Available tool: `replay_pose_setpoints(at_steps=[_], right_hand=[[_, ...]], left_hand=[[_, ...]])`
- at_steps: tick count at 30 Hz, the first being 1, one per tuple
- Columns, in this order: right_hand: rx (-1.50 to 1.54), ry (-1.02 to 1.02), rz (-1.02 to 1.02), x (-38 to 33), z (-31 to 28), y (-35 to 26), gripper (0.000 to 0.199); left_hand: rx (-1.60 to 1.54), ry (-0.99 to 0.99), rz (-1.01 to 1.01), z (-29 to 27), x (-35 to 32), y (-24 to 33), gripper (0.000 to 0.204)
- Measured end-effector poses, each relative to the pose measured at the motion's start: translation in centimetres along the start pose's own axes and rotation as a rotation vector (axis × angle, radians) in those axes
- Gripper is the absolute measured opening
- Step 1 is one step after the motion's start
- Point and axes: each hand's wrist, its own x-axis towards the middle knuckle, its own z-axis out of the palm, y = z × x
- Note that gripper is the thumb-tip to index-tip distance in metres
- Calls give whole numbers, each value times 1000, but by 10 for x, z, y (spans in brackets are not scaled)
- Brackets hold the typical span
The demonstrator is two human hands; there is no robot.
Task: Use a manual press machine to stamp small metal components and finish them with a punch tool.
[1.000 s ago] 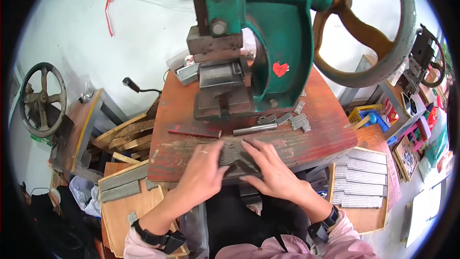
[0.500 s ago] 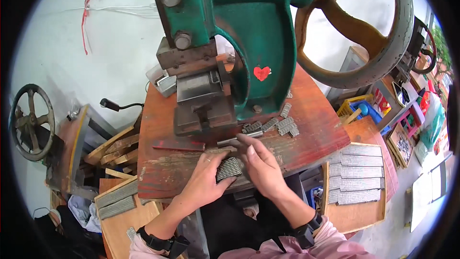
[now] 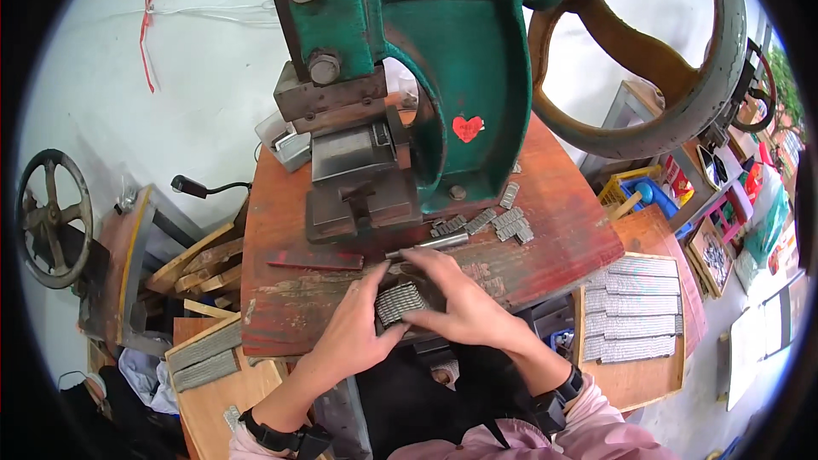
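A compact block of small grey ridged metal pieces [image 3: 398, 305] sits between my hands at the front edge of the wooden bench. My left hand [image 3: 351, 317] grips its left side, fingers on the far side and thumb along the near side. From the right, my right hand [image 3: 467, 302] closes round the block, with the thumb at its near right corner and the fingers reaching over the far side. Just beyond my fingers lie a metal rod [image 3: 445, 241] and a dark red bar [image 3: 315, 260]. Several loose ridged metal pieces [image 3: 511, 223] are scattered farther right on the bench.
A green hand press [image 3: 477, 60] with a large handwheel [image 3: 630, 140] towers over the bench [image 3: 554, 255]. To the right, a wooden tray [image 3: 635, 383] holds rows of ridged strips; another tray [image 3: 230, 409] is at lower left. A second handwheel [image 3: 53, 217] stands far left.
My right hand has moved left from beside the block onto it, its fingers now closing over the far side. My left hand has kept its grip, and the view has shifted slightly.
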Motion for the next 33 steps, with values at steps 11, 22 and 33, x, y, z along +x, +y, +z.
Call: replay_pose_setpoints(at_steps=[11, 22, 33], right_hand=[[-597, -125, -302, 10, -9, -22, 63], [-535, 339, -133, 146, -11, -52, 101], [-661, 396, -165, 178, -28, -51, 93]], left_hand=[[-14, 21, -41, -8, -9, 1, 78], [-256, 438, 71, -73, 125, -20, 98], [438, 340, -124, -108, 102, -42, 54]])
